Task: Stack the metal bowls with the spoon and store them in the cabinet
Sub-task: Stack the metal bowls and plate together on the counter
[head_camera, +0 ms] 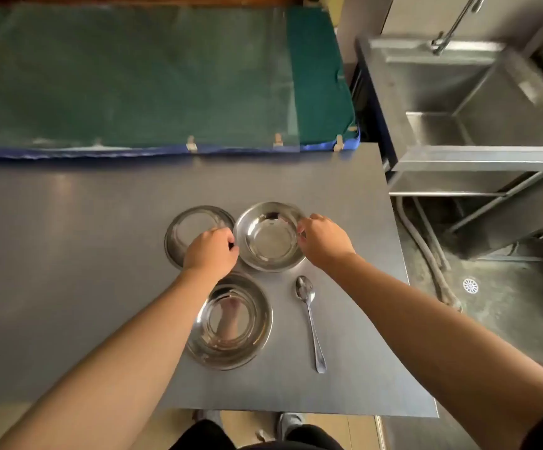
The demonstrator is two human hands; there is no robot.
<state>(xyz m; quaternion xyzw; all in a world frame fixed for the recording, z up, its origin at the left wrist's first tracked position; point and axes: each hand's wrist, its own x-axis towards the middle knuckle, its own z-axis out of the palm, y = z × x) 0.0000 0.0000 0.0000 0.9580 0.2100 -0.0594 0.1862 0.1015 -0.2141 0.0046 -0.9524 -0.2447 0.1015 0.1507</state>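
Observation:
Three shiny metal bowls sit on the grey table (69,254). The far right bowl (268,238) is gripped at its rim on both sides: my left hand (211,250) pinches the left edge, my right hand (323,240) the right edge. The far left bowl (192,225) is partly hidden behind my left hand. The near bowl (229,321) lies under my left forearm. A metal spoon (310,319) lies right of the near bowl, its scoop pointing away from me.
A green covered surface (134,76) with a blue edge runs along the table's far side. A steel sink (478,102) stands at the right, with a floor drain (470,285) below. The table's right edge is close to the spoon.

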